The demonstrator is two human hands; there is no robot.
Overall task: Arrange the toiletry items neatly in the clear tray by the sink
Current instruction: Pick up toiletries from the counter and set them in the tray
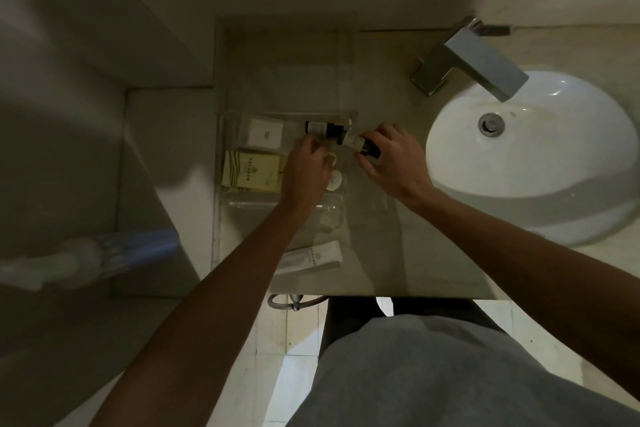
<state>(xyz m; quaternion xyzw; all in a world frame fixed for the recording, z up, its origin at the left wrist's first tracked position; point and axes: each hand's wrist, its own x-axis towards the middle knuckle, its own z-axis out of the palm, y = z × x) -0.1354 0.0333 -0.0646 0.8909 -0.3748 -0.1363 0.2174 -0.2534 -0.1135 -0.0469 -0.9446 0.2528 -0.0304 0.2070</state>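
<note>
The clear tray [221,163] lies on the counter left of the sink. Inside it are a white sachet [265,134], a yellow box [251,172] and a dark bottle [323,127] lying along its far edge. My right hand [388,158] is shut on a second small dark bottle [360,144], tilted at the tray's right edge. My left hand [306,166] hovers over the tray's middle, fingers curled, touching small white round items [334,180]; whether it grips one is hidden. A white tube [311,258] lies on the counter near the front edge.
A white basin [540,163] with a chrome tap [474,59] fills the right of the counter. A folded towel or mat [291,45] lies behind the tray. A blurred blue and white object [104,253] is at the left, below counter level.
</note>
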